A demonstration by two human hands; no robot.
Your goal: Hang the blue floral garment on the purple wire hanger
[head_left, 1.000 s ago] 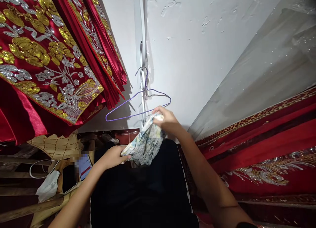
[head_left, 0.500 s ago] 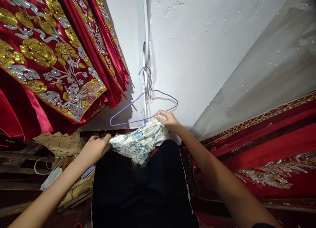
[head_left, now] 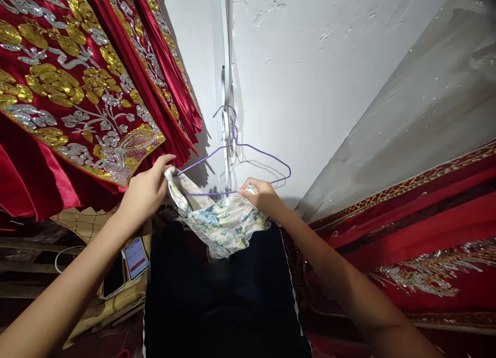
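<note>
A purple wire hanger [head_left: 256, 147] hangs by a hook in front of the white wall. Around its left end lies part of a small floral garment [head_left: 225, 223], white with blue and yellow flowers; its exact kind is unclear. My left hand [head_left: 145, 190] grips the garment's left edge beside that hanger end. At the garment's right upper edge, my right hand [head_left: 260, 193] pinches the cloth, close to the hanger's bottom bar. The hanger's right end is bare of cloth. My dark-clothed lap [head_left: 220, 301] is just below the garment.
Red garments with gold and silver embroidery [head_left: 77, 89] hang at the upper left. More red embroidered cloth [head_left: 434, 275] is at the right, beneath a greyish clear sheet [head_left: 422, 115]. A lit phone [head_left: 135, 258] lies on a wooden surface at the lower left.
My left hand has risen with the garment's left edge, which now sits over the hanger's left end. The hanger has shifted slightly right. My right hand keeps its pinch, nearly in place.
</note>
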